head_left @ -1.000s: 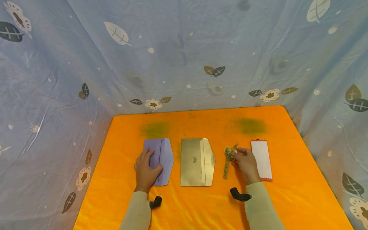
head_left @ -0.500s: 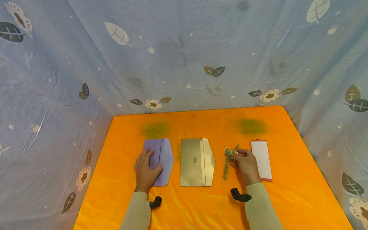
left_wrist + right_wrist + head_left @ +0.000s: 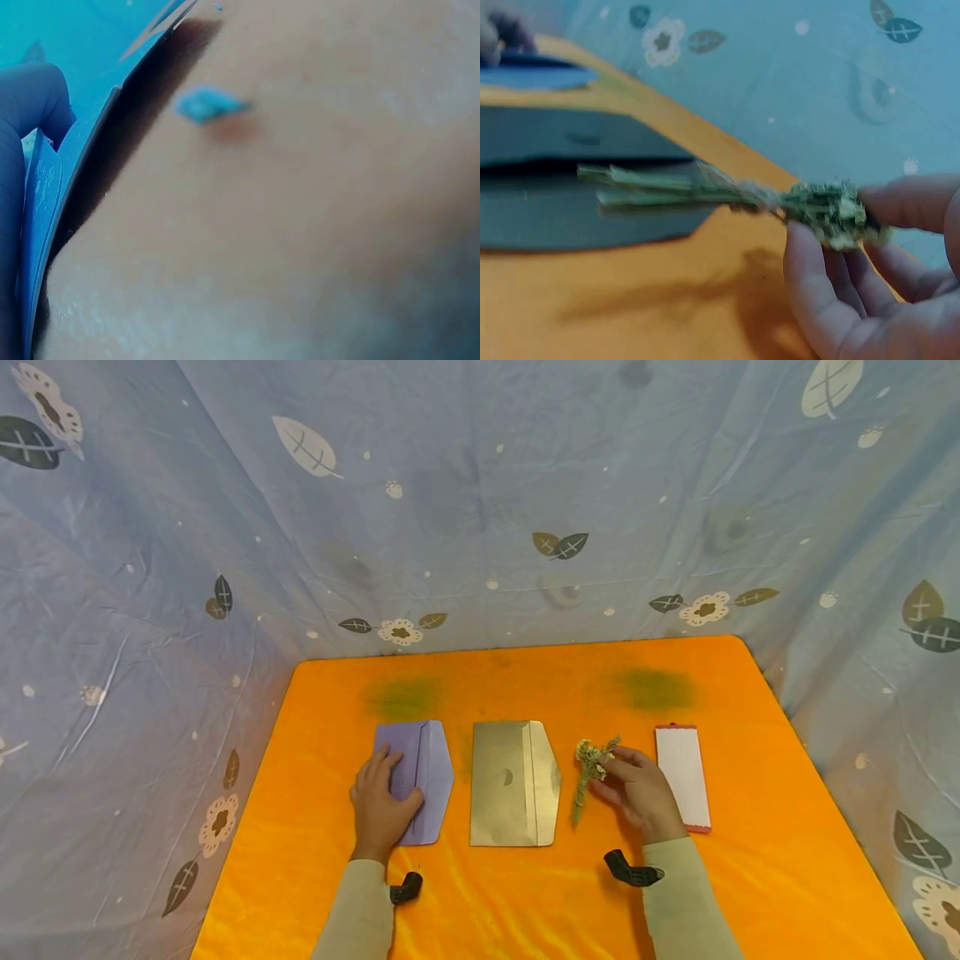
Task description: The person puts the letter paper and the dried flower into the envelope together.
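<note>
Orange cloth covers the table (image 3: pixel 322 893), which is walled on three sides by a pale blue curtain printed with leaves and flowers (image 3: pixel 465 485). At the left of the row lies a lilac paper envelope with its flap open (image 3: pixel 429 768). The left hand (image 3: pixel 378 806) rests flat on the envelope's near left part, fingers straight and spread, pressing it against the cloth; the left wrist view shows only blurred skin and the envelope's edge. Just to the right lies a gold paper envelope (image 3: pixel 513 783), flap open as well, touched by neither hand. Next comes a small sprig of dried green stems with pale yellowish blossoms (image 3: pixel 585 772), lifted clear of the cloth and casting a shadow below it in the right wrist view. The right hand (image 3: pixel 641 793) pinches the sprig at its blossom end between thumb and fingertips (image 3: pixel 889 202), stems pointing toward the gold envelope. Beside that hand lies a narrow white card with a red edge (image 3: pixel 682 777).
</note>
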